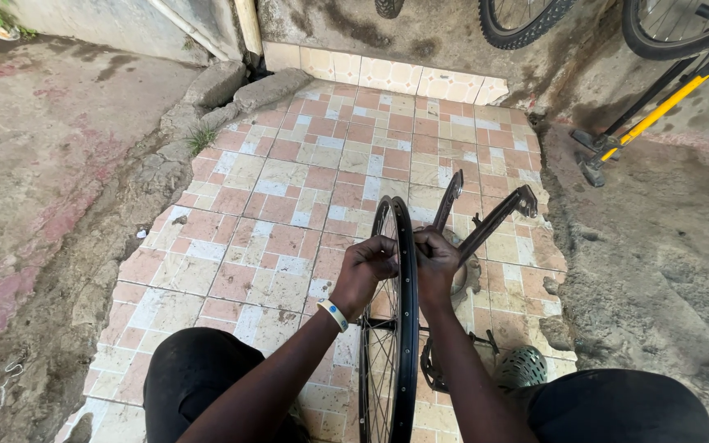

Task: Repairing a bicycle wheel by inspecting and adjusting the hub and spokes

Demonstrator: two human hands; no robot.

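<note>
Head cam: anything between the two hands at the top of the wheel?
Only the black rim. The left hand grips it from one side, the right hand from the other; spokes hang below. Seen in the head view.

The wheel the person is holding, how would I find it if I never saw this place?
Find the pink-and-cream tiled floor. In its lower middle stands a black bicycle wheel, upright and edge-on, gripped at the top by the left hand and right hand. Unlike the knobbly tyres by the far wall, it's bare.

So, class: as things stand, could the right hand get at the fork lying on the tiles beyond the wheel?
Probably yes: the right hand grips the rim, and the fork lies just past it with nothing between.
</note>
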